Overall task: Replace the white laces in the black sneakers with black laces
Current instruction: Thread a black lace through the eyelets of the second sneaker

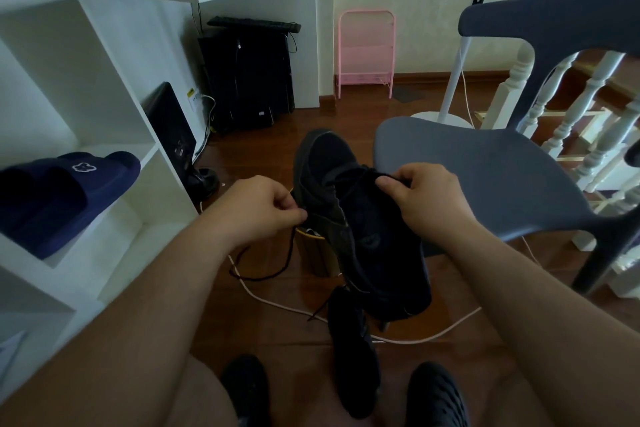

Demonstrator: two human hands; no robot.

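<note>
The left hand (266, 210) pinched a black lace (277, 267) between thumb and fingertip, right at the left edge of the sneaker (346, 218). The right hand (424, 196) pinched the top of the shoe near its tongue and held it up in the air between both hands. The sneaker lay long-ways, with its toe pointing away from the person and its heel hanging down toward them. Its eyelet rows sat right between the two hands, so both hands were about as close to it, and the left one had the lace ready to feed. From the left hand the lace hung down and looped over the floor (277, 340). A second black sneaker (353, 354) lay on the floor just below the held one, close to the person's feet. A white cord (433, 334) curved across the floor under them. A grey chair (485, 177) stood to the right. On a white shelf (114, 246) at the left sat a dark blue slipper (65, 198) with a small white logo, maybe a bear face. No writing could be read anywhere.
</note>
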